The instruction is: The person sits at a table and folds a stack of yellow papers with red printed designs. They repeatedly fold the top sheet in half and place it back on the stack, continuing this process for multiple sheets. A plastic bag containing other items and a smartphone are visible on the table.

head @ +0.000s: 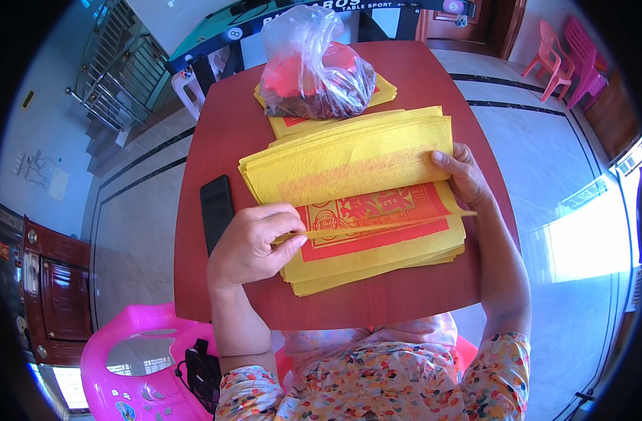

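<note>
Yellow paper sheets with red and gold printing form a stack [373, 268] on the red-brown table in front of me. Between finger and thumb, my left hand [260, 242] pinches the left edge of one thin sheet [373, 227], which is lifted above the stack. My right hand [465, 173] grips the right end of a folded bundle of yellow paper [347, 158], its thumb on top and its other fingers partly hidden behind. The bundle lies across the far part of the stack, its plain side facing up and faint red print showing through.
Beyond the bundle, a clear plastic bag [318, 73] with red contents sits on more yellow paper [387, 92]. A black smartphone [217, 208] lies near the table's left edge. A pink plastic chair [102, 363] holding a black bag [202, 371] stands at the lower left.
</note>
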A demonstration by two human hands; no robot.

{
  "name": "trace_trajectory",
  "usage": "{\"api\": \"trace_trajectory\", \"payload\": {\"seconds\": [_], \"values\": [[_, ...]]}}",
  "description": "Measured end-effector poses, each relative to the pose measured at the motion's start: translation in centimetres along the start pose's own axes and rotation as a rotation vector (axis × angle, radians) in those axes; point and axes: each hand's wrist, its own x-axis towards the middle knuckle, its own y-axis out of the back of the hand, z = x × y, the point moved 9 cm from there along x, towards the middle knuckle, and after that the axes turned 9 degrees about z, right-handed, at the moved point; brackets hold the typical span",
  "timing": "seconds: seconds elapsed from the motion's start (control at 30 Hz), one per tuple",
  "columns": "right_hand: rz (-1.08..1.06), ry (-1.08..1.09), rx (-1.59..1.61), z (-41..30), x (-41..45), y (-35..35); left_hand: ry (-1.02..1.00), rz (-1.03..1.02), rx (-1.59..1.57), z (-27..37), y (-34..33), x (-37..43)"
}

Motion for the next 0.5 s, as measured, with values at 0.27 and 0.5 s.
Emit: {"api": "trace_trajectory", "payload": {"seconds": [0.27, 0.5], "values": [[-0.134, 0.077, 0.003, 1.4, 1.2, 2.5, 0.035, 0.419, 0.028, -0.4, 3.2, 0.5], [-0.014, 0.046, 0.253, 1.2, 0.6, 2.0, 0.106, 0.582, 0.024, -1.6, 3.7, 0.1]]}}
